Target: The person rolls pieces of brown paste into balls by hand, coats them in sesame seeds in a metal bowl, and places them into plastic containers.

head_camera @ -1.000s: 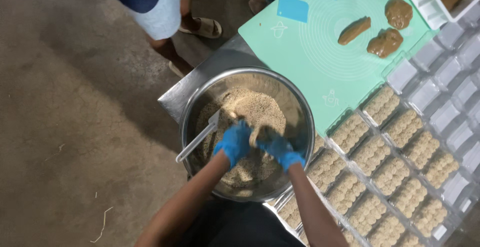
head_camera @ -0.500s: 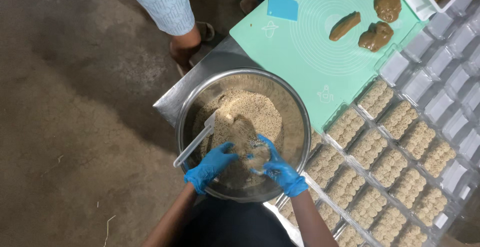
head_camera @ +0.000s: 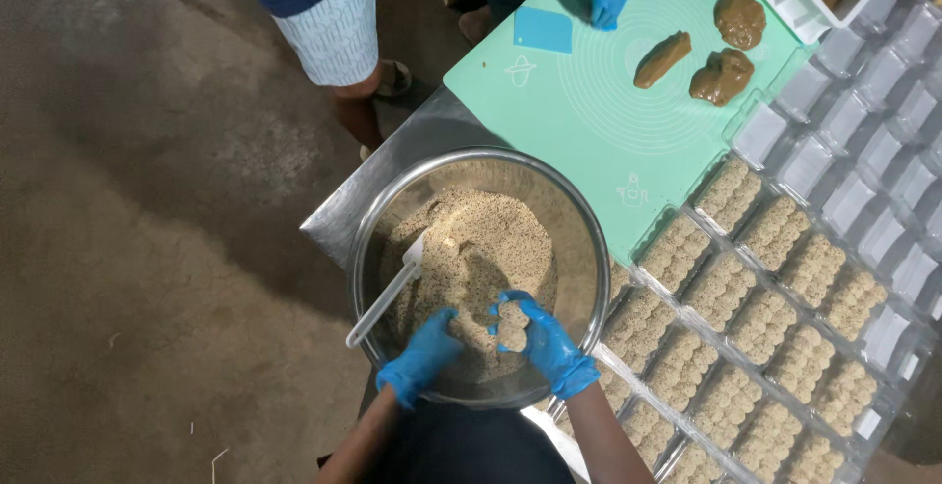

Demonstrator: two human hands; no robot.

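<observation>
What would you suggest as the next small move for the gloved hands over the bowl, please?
Probably bring the left hand across to cup the crumb-coated lump in the right hand, pressing it firm over the metal bowl, since the two hands are apart.

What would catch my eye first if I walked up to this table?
Probably the big steel bowl of pale crumbly mix at the table's near corner, where two blue-gloved hands work: the right hand cups a small lump of mix, the left hand beside it. To the right lie clear trays packed with formed pieces, and farther off a mint-green mat carries three brown dough lumps.
</observation>
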